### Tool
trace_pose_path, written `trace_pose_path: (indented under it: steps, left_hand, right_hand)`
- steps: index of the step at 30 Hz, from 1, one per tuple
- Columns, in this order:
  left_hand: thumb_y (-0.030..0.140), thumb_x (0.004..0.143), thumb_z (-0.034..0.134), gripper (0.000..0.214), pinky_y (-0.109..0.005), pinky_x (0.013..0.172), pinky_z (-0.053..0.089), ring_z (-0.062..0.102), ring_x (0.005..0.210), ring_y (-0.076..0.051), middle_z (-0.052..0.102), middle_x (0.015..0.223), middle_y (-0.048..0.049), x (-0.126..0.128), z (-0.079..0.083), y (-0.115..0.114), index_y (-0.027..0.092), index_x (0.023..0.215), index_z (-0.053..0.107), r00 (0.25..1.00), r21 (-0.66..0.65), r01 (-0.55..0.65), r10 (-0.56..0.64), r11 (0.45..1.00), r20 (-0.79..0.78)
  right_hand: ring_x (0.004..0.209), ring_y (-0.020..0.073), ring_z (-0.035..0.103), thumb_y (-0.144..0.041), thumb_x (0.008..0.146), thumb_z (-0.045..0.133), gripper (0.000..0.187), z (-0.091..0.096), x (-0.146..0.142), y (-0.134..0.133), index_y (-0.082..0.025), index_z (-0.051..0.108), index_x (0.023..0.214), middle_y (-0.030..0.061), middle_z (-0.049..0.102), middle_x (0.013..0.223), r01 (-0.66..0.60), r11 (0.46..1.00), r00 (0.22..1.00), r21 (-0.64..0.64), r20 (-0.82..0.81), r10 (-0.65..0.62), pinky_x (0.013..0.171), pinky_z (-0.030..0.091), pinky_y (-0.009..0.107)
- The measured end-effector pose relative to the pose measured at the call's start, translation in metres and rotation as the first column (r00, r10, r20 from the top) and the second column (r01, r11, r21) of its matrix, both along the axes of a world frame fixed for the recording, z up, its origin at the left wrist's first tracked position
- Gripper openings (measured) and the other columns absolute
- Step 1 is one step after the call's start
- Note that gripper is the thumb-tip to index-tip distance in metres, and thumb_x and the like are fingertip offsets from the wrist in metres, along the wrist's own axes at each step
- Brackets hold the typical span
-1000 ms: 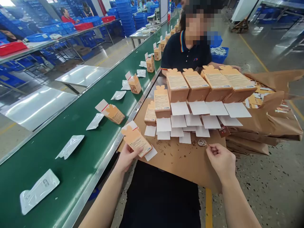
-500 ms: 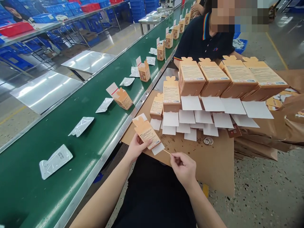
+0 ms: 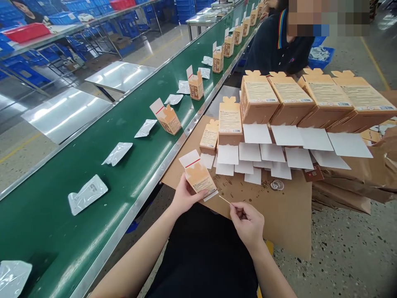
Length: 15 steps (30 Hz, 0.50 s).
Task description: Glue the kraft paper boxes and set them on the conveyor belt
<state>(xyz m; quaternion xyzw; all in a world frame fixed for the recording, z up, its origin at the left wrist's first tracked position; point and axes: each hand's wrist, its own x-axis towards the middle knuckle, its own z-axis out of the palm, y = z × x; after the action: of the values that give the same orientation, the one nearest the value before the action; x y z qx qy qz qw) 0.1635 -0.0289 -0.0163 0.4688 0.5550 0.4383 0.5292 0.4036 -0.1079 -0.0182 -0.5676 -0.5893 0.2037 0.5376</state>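
Observation:
My left hand (image 3: 186,196) grips a small tan printed carton (image 3: 200,178) around its lower part. The carton's white top flap with a red stripe stands open, and a white flap shows at its bottom end. Between the fingertips of my right hand (image 3: 248,221) is a thin cotton swab (image 3: 224,200), its tip pointing at the carton's bottom flap with a small gap. Beyond the carton, a stack of similar cartons (image 3: 230,118) lies on a brown cardboard sheet (image 3: 279,219), with white flaps hanging toward me.
On my left runs a green conveyor belt (image 3: 124,188) with a metal edge, carrying silver pouches (image 3: 88,193) and open cartons (image 3: 169,119). A small clear ring-shaped item (image 3: 277,185) lies on the cardboard. A co-worker (image 3: 276,45) sits behind the stack.
The swab's tip has come away from the carton's bottom flap as my right hand shifted slightly right. The carton has turned so its red-striped flap shows. A silver pouch has come into view at lower left.

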Motion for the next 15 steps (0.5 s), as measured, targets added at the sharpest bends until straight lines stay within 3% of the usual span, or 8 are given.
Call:
trace_pose_path:
  steps: [3, 7, 11, 15]
  left_hand:
    - [0.044, 0.071, 0.107, 0.083, -0.057, 0.112, 0.067, 0.081, 0.131, -0.040, 0.082, 0.135, -0.0132, 0.006, -0.004, -0.013, 0.027, 0.141, 0.065, 0.985, 0.097, 0.018, -0.001, 0.995, -0.173]
    - [0.038, 0.074, 0.103, 0.075, -0.057, 0.102, 0.068, 0.083, 0.121, -0.041, 0.083, 0.128, -0.0135, 0.012, -0.010, -0.023, 0.030, 0.138, 0.066, 0.965, 0.121, 0.041, -0.008, 0.992, -0.261]
    - [0.038, 0.070, 0.106, 0.072, -0.060, 0.106, 0.066, 0.081, 0.127, -0.046, 0.083, 0.129, -0.0126, 0.019, -0.011, -0.024, 0.032, 0.132, 0.070, 0.980, 0.058, 0.005, 0.007, 0.998, -0.200]
    - [0.035, 0.062, 0.112, 0.077, -0.065, 0.120, 0.060, 0.076, 0.139, -0.051, 0.083, 0.130, -0.0122, 0.018, -0.011, -0.026, 0.034, 0.128, 0.075, 0.992, 0.039, -0.115, 0.117, 0.993, -0.056]
  right_hand:
    - [0.050, 0.0126, 0.064, -0.021, 0.103, 0.076, 0.020, 0.004, 0.012, -0.014, -0.024, 0.081, 0.084, -0.0013, 0.072, 0.065, 0.023, 0.999, 0.999, -0.030, -0.022, -0.024, 0.050, 0.055, 0.022]
    - [0.050, 0.0126, 0.063, -0.027, 0.105, 0.076, 0.025, 0.003, 0.023, -0.031, -0.023, 0.081, 0.081, -0.0003, 0.071, 0.064, 0.046, 0.994, 0.998, -0.099, -0.039, -0.050, 0.049, 0.055, 0.021]
    - [0.050, 0.0131, 0.062, -0.030, 0.106, 0.076, 0.026, 0.002, 0.025, -0.037, -0.023, 0.082, 0.081, 0.0007, 0.072, 0.065, 0.061, 0.991, 0.997, -0.117, -0.049, -0.067, 0.050, 0.055, 0.023]
    - [0.050, 0.0137, 0.063, -0.032, 0.107, 0.076, 0.027, 0.007, 0.023, -0.035, -0.023, 0.082, 0.082, 0.0003, 0.071, 0.063, 0.047, 0.993, 0.996, -0.112, -0.073, -0.056, 0.050, 0.056, 0.023]
